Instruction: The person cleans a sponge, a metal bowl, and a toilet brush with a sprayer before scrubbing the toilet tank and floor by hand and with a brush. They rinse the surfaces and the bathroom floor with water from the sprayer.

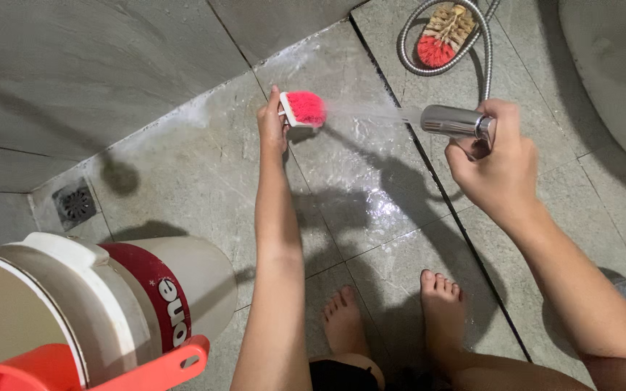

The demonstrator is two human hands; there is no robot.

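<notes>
The left hand (272,122) reaches out to about 12 o'clock from the body, its grip clamped on a small brush (301,109) with pink bristles and a white back. The brush is held above the floor (371,181), bristles pointing toward 3 o'clock.

The right hand (498,163) is at about 2 o'clock, its grip closed around a chrome sprayer (452,120), with the thumb on the lever at the rear. The nozzle points toward 9 o'clock, and a thin water jet (371,111) runs from it straight onto the pink bristles. The two hands are well apart, joined only by the jet.

The tiles beneath the brush and sprayer shine wet, with a bright puddle glare at the centre. A metal hose (409,54) loops from the sprayer up toward 1 o'clock, curling around a second brush (443,35) lying on the floor, with tan and red bristles.

Two bare feet (393,318) stand on the tiles at 6 o'clock. At 9 o'clock a drain (75,203) sits in the corner by the wall (74,65). At 8 o'clock stands a white bucket (110,289) with a red band, and a red scoop (153,366) juts out just beside it at the bottom edge. A pale curved fixture (617,65) fills the 2 o'clock corner.
</notes>
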